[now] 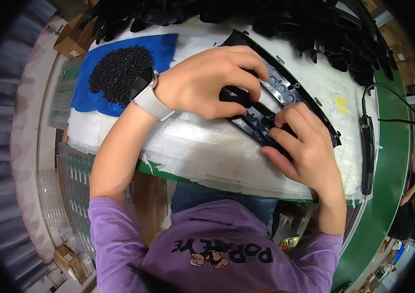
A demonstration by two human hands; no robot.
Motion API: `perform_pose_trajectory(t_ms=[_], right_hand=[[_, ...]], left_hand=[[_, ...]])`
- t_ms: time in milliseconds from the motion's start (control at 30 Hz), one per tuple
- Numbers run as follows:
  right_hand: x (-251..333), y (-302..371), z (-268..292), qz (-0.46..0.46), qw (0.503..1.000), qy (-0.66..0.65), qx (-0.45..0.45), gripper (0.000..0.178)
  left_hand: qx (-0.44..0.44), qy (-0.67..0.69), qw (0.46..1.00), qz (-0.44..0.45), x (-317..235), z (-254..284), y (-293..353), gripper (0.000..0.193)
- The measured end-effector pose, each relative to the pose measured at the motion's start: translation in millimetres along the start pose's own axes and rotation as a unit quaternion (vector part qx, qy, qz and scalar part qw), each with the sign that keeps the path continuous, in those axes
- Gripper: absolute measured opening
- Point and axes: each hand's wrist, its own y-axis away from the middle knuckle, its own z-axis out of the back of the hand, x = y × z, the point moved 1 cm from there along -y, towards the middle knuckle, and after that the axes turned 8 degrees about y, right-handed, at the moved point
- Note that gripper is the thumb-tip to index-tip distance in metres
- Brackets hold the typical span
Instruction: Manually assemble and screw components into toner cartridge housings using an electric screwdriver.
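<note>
My left hand [217,80], with a pale watch on its wrist, curls its thumb and fingers about the left end of a glossy black plastic part [261,117]. Around the right end of the same part, my right hand [305,139] bends its fingers and thumb. Clear and dark round fittings show along its inner side between the hands. Just beyond it lies a longer black plastic frame [310,100], slanting from far left to near right, with round bosses inside and tabs along its edge. My left fingers partly cover this frame. Both hands hide portions of the nearer part.
A blue cloth [166,49] at the left holds a heap of tiny black pieces [114,73]. Many black plastic parts [324,34] line the far side. A black corded screwdriver-like tool [366,156] lies right. White sheeting [192,151] covers the green-edged table.
</note>
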Motion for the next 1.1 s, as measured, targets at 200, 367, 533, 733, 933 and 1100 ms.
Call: perform_pose_trajectory(t_ms=[200,367,533,733,933,1100], right_hand=[[-3.1,-0.3,-1.6,-0.024,0.999,-0.025,-0.012,0.017],[-3.3,1.1,-5.4,-0.025,0.999,0.018,-0.014,0.018],[-2.9,-0.4,2.7,-0.034,0.999,0.01,-0.016,0.022],[-6.4,0.3,3.3,-0.041,0.999,-0.003,-0.017,0.024],[-6.0,0.3,10.0,-0.034,0.998,-0.046,-0.006,0.024],[-9.9,0.7,11.1,-0.062,0.997,-0.041,-0.024,0.018]], left_hand=[[0.034,-0.024,0.999,0.001,-2.3,-10.4,3.3,0.016],[0.006,-0.045,0.999,-0.021,2.9,-17.1,3.4,0.014],[-0.026,-0.1,0.994,-0.034,-2.5,-9.8,3.7,0.011],[0.014,-0.112,0.994,-0.008,-0.6,-1.0,10.5,0.009],[0.015,-0.01,1.0,-0.015,-6.5,0.5,7.0,0.014],[0.035,-0.079,0.996,0.003,-4.7,-3.1,8.0,0.018]])
